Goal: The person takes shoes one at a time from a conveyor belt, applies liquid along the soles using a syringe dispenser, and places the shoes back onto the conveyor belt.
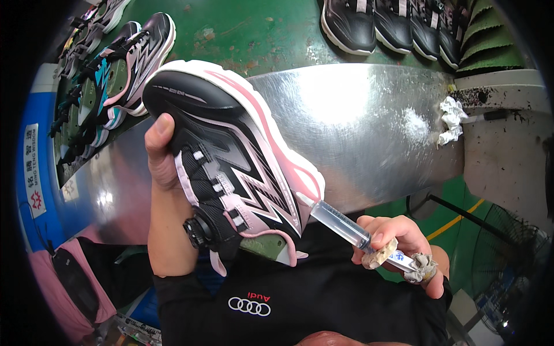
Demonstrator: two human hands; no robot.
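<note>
A black, pink and white sports shoe (236, 155) is held up in front of me, its toe toward the far left and its thick sole facing right. My left hand (161, 153) grips it from the left, thumb against the upper near the toe; the other fingers are hidden behind the shoe. In my right hand (404, 233) is a clear syringe (340, 223), fingers closed about its rear end. Beige and grey wads wrap its finger flange and plunger end. Its white nozzle meets the shoe near the heel, where upper and sole join; contact itself is hard to confirm.
Beneath lies a shiny steel sheet (375, 155) on a green bench (242, 34), with white residue and crumpled white paper (450, 121) at right. Black shoes (349, 29) line the far right; more shoes (141, 63) stand at left. A fan (508, 248) is at lower right.
</note>
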